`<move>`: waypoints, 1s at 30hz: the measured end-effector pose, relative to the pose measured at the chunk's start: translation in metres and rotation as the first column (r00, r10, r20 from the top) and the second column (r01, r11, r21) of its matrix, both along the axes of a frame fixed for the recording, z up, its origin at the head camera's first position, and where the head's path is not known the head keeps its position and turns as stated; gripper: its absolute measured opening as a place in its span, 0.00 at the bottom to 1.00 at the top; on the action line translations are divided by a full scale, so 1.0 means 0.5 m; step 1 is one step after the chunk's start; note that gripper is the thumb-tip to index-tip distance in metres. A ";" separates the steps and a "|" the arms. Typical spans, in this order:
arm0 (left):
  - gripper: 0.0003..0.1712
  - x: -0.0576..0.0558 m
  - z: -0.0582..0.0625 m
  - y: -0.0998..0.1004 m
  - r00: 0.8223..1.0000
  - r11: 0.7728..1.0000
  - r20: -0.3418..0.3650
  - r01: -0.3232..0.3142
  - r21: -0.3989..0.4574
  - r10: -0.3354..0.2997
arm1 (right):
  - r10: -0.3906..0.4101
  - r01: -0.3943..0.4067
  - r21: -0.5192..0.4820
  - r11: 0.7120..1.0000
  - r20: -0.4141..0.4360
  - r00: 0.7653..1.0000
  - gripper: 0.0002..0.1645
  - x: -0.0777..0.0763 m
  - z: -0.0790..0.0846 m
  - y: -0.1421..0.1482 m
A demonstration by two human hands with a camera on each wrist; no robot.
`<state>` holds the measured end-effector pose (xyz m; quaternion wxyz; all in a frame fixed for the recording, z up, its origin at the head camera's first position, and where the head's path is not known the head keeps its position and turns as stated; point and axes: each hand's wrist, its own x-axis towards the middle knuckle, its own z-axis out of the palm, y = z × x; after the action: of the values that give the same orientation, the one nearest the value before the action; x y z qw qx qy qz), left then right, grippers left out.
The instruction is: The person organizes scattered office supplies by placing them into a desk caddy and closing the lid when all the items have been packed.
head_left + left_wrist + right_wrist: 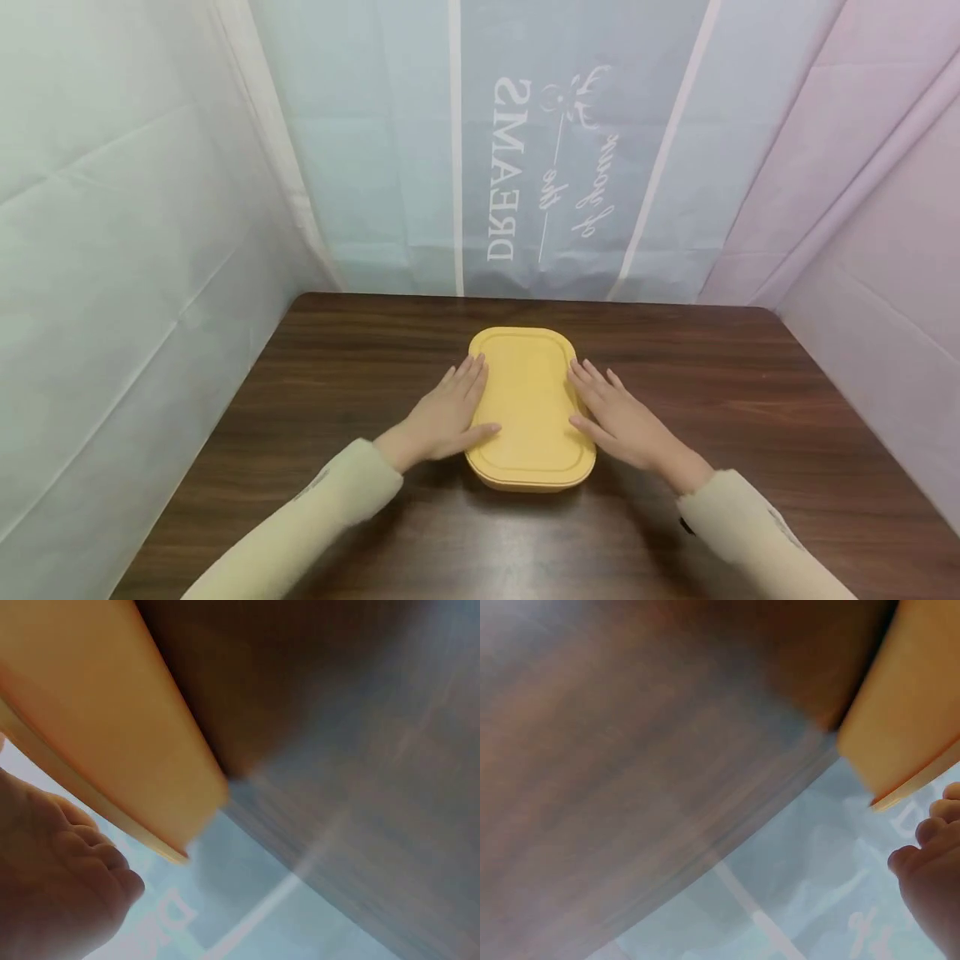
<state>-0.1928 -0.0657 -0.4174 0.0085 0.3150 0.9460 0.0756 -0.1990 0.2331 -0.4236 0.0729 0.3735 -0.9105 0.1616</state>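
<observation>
A yellow rectangular box (pixel 525 400) with rounded corners and a lid stands on the dark wooden table. My left hand (pixel 446 414) lies along the left rim of the lid, fingers extended, thumb on the lid's top. On the opposite side, my right hand (pixel 618 418) touches the right rim with straight fingers and its thumb at the edge. In the left wrist view, the box's side wall (pixel 112 697) rises beside the fingers (pixel 90 862). The right wrist view shows the box wall (pixel 911 705) and fingertips (pixel 922 840) near the lid's edge. What the box holds is hidden.
The brown wood-grain table (pixel 337 358) reaches back to a blue curtain (pixel 375 167) with white mirrored lettering. Pale fabric walls (pixel 150 250) stand at the left and right. Light fuzzy sleeves (pixel 322 508) cover both forearms.
</observation>
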 end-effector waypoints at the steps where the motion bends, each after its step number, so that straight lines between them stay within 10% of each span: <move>1: 0.49 0.017 -0.001 -0.002 1.000 1.000 -0.009 0.015 -0.003 -0.015 | 0.015 -0.015 -0.003 1.000 -0.020 1.000 0.38 0.016 -0.003 0.002; 7: 0.49 0.073 -0.011 0.000 0.998 0.999 -0.043 0.045 0.016 -0.044 | 0.071 -0.068 0.029 0.997 -0.104 0.992 0.40 0.076 -0.026 0.003; 23: 0.50 0.081 -0.026 0.000 0.997 0.999 -0.074 0.009 0.032 -0.006 | 0.052 -0.049 0.023 0.999 -0.174 0.983 0.40 0.082 -0.039 -0.006; 30: 0.49 0.155 -0.018 0.008 0.976 0.986 -0.137 0.167 -0.020 -0.168 | 0.155 -0.150 0.037 0.988 -0.249 0.956 0.43 0.146 -0.029 -0.021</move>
<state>-0.1151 -0.0616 -0.4266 -0.0496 0.3979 0.9148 0.0488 -0.1258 0.2225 -0.4380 0.1717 0.4607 -0.8638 0.1100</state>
